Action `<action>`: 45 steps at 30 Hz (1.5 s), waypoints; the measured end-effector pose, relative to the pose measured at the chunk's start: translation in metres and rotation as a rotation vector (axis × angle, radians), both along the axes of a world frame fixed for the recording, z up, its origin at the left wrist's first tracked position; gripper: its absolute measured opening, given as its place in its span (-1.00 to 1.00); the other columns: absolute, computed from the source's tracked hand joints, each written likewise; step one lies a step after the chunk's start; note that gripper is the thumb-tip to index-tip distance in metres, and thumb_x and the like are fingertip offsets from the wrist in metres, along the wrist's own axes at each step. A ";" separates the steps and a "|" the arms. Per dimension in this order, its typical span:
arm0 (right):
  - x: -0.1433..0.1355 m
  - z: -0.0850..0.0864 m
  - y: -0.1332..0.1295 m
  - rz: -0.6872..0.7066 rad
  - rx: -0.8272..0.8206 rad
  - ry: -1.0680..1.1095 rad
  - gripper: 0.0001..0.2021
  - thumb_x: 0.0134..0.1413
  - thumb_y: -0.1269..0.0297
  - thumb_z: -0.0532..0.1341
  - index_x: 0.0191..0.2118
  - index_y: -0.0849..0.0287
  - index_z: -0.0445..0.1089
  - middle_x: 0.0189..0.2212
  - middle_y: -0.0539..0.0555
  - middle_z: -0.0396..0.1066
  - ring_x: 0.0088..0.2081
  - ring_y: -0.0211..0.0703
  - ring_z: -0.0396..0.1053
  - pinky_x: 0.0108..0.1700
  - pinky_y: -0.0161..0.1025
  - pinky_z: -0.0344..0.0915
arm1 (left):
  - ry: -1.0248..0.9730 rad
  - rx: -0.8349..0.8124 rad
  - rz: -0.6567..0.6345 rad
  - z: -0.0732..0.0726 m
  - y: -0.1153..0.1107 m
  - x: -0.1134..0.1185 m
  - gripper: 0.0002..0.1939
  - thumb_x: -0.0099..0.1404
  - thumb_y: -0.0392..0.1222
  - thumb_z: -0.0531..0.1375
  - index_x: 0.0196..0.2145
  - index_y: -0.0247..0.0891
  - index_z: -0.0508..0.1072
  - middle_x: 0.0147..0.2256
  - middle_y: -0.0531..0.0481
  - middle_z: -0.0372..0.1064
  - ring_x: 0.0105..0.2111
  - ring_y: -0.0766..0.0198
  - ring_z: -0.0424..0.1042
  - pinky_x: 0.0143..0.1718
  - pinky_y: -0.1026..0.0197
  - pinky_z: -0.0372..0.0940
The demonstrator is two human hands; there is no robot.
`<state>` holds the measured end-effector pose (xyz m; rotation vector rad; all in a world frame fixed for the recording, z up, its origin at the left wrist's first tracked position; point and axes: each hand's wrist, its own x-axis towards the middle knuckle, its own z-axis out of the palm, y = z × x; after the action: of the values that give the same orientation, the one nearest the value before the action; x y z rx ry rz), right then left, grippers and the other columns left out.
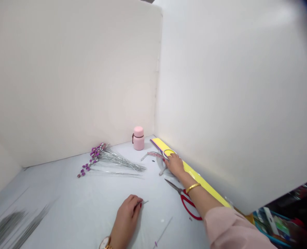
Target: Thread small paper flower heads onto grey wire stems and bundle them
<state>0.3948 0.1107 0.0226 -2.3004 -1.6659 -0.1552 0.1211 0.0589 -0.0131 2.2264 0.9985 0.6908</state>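
Here, a grey wire in one hand, a white ring by the other

Thin and straight, the wire pokes from the left hand, pinched between thumb and fingers above the smooth pale bench. The right hand arches over the ring, on a flat yellow strip; whether it grips, I cannot tell. Outward lie scissors with red looped handles, shiny wire stems tipped with purple beads, and a rounded pink bottle.

Between six and seven o'clock, the left hand shows its back, thumb and forefinger pinched together (the thumbnail is red), pointing between one and two. The right forearm slants toward ten o'clock; the right hand, near five, is palm down, fingers bent.
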 end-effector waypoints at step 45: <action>0.036 0.051 -0.154 0.060 0.342 1.287 -0.55 -0.15 0.13 0.26 -0.09 0.10 0.22 -0.32 0.04 0.46 -0.44 -0.16 0.44 -0.40 -0.28 0.38 | 0.372 0.073 -0.033 0.016 -0.054 -0.004 -0.82 0.20 -0.32 -0.03 -0.34 -0.26 0.36 -0.32 -0.10 0.32 -0.33 0.16 0.28 -0.29 0.16 0.16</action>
<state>0.4308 -0.0438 0.0733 -1.4455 -0.8858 0.8087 0.1170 0.0046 0.0026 2.4857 1.1231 0.3056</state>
